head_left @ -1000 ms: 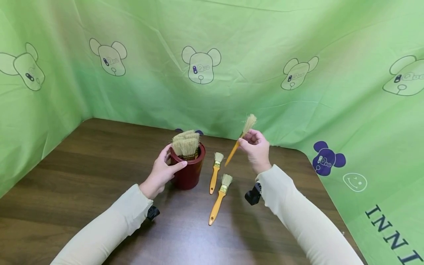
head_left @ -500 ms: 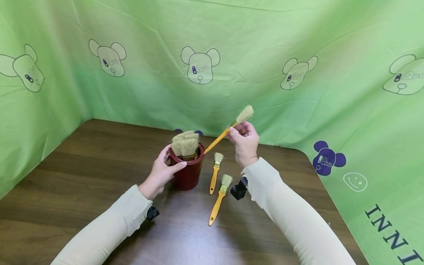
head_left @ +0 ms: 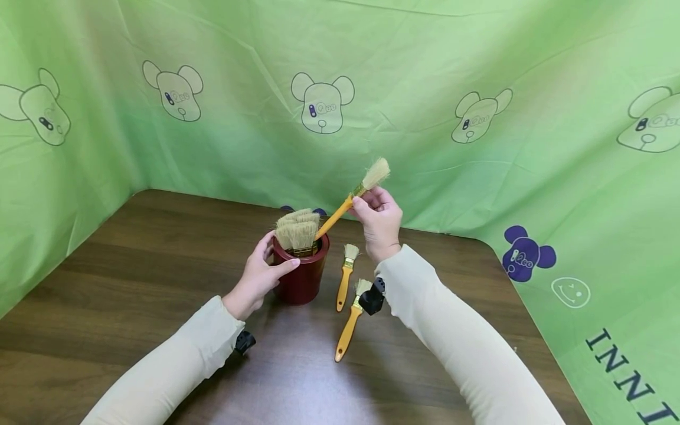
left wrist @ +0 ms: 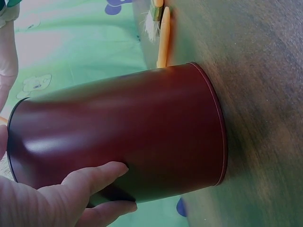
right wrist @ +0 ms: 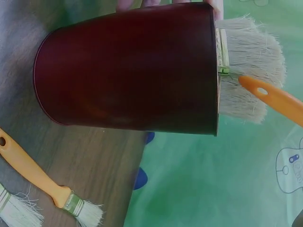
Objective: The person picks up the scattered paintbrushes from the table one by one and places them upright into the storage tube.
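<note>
While the left hand (head_left: 259, 276) grips the cup (head_left: 298, 283), the right (head_left: 382, 225) pinches a brush (head_left: 334, 216) above its open rim (head_left: 323, 250).

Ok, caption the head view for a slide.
Left hand grips a red cup of brushes; right hand holds another brush tilted at its mouth; two more brushes lie alongside.

Bench (head_left: 159, 265): dark brown wood-grain top, grain running roughly side to side; far right corner rounded; pale glare patch toward the near edge, centre. Directly on it, three items. (1) Dark red container (head_left: 299, 283), upright on its base, set toward the far side. (2) Far brush (head_left: 345, 283), lying just right of the container, orange handle toward the person, pale bristles away. (3) Near brush (head_left: 347, 330), same orientation but more slanted, nearer the person; its metal band partly hidden in the head view. Brushes apart, not touching.
</note>
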`<state>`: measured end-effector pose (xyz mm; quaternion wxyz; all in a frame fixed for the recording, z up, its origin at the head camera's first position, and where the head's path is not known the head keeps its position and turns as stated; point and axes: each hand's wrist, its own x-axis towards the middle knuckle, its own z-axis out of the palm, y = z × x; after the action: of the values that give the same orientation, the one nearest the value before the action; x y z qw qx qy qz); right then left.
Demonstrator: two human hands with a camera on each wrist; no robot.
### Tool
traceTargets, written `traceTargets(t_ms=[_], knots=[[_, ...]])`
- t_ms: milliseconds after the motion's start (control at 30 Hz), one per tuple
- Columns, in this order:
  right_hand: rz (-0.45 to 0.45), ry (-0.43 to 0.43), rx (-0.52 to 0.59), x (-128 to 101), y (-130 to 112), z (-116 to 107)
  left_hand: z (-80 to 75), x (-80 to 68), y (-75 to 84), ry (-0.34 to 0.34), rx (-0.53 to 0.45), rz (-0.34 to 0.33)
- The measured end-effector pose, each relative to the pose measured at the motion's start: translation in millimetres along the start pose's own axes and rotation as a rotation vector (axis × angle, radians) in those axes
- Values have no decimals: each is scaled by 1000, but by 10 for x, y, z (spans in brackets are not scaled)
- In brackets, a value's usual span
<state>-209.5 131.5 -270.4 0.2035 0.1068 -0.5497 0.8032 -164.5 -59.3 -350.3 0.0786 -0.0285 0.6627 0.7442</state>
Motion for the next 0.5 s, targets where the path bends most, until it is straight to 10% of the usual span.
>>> traceTargets(t_ms=[500], knots=[[60, -113, -97, -107, 144, 116, 14, 3, 5, 11, -8, 0]])
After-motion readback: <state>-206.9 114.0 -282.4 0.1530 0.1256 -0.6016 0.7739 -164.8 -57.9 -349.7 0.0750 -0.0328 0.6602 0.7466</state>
